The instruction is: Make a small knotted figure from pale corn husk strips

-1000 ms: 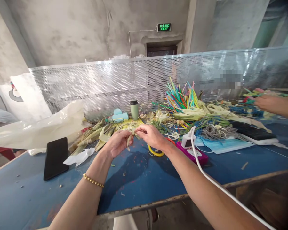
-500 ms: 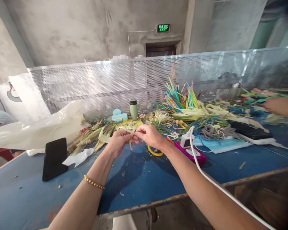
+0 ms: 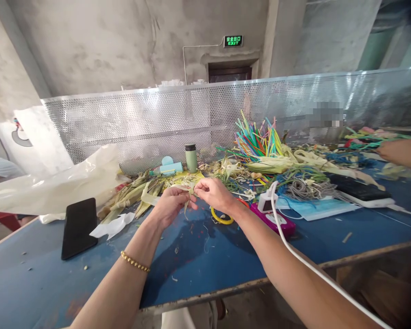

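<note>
Above the middle of the blue table (image 3: 178,278), a pale corn husk strip (image 3: 191,188) is held between both hands. My left hand (image 3: 169,205), with a gold bead bracelet on its wrist, is closed on the strip, thumb against fingers. The fingertips of my right hand (image 3: 213,193) pinch the same strip from the other side. A loose end of it hangs below the fingers, and the exact grip is too small to make out. Behind the left hand lie dry corn husks (image 3: 118,201). Under the right forearm is a yellow ring (image 3: 222,218).
A black phone (image 3: 78,228) and white paper scrap (image 3: 113,225) lie left. A green tumbler (image 3: 191,158) stands behind. Colourful thin sticks (image 3: 256,139), a power strip (image 3: 277,223) with a white cable (image 3: 291,246), and a face mask (image 3: 317,209) lie right. Another person's hand (image 3: 402,153) is far right.
The fingers have shifted slightly around the husk strip, and its hanging end sits a little differently. Both hands stay in nearly the same place.
</note>
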Action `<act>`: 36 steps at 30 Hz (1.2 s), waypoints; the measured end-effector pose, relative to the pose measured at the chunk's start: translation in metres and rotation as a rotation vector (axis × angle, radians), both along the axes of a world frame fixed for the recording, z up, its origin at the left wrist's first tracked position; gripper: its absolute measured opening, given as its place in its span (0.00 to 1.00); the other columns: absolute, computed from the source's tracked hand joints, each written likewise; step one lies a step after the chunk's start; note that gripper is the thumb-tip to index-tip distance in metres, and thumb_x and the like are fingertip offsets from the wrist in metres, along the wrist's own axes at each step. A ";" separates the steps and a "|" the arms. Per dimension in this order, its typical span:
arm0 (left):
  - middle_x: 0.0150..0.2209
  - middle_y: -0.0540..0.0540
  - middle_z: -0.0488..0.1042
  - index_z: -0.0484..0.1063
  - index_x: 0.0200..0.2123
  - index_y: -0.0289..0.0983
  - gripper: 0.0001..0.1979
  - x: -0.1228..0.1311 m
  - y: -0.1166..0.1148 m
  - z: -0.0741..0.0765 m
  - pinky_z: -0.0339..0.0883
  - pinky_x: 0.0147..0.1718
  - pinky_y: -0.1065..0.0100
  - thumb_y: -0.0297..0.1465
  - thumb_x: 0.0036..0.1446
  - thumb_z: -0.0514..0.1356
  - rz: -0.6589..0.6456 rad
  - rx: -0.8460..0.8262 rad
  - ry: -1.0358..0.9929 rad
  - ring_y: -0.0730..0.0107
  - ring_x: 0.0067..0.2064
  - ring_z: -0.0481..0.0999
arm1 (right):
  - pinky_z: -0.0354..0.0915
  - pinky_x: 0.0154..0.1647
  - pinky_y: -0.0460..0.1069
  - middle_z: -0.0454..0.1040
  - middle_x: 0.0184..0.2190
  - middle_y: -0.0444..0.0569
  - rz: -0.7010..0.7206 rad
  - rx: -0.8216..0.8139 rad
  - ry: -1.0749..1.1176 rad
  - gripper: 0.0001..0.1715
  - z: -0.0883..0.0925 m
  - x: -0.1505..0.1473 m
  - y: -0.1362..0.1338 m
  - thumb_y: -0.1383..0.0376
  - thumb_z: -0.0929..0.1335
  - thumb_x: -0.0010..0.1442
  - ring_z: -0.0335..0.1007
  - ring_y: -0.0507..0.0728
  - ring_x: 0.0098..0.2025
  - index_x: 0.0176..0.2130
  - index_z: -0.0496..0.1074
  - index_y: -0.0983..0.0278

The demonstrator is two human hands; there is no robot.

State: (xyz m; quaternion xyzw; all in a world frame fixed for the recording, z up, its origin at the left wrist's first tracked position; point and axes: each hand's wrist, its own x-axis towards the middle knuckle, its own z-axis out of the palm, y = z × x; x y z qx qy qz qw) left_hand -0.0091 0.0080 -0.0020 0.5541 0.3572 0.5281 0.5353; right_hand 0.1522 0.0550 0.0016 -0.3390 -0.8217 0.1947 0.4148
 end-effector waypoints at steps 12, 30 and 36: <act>0.22 0.46 0.76 0.75 0.25 0.30 0.14 0.004 0.006 -0.006 0.65 0.27 0.68 0.36 0.41 0.71 0.109 0.123 0.056 0.68 0.23 0.75 | 0.56 0.27 0.44 0.72 0.21 0.44 -0.079 0.063 -0.015 0.06 0.004 -0.002 -0.006 0.70 0.67 0.54 0.62 0.49 0.24 0.25 0.70 0.67; 0.28 0.41 0.79 0.77 0.30 0.29 0.14 0.007 0.003 -0.007 0.68 0.28 0.67 0.34 0.44 0.70 0.035 0.106 -0.007 0.66 0.26 0.78 | 0.55 0.26 0.46 0.68 0.21 0.44 0.068 -0.279 0.406 0.15 -0.001 -0.006 -0.003 0.57 0.70 0.51 0.59 0.49 0.24 0.25 0.69 0.67; 0.28 0.39 0.79 0.76 0.30 0.28 0.18 0.008 -0.002 -0.001 0.69 0.29 0.67 0.41 0.50 0.66 -0.029 0.015 -0.081 0.65 0.27 0.78 | 0.55 0.24 0.46 0.64 0.19 0.42 0.012 -0.210 0.420 0.17 0.000 -0.007 -0.002 0.57 0.71 0.50 0.56 0.48 0.22 0.22 0.66 0.66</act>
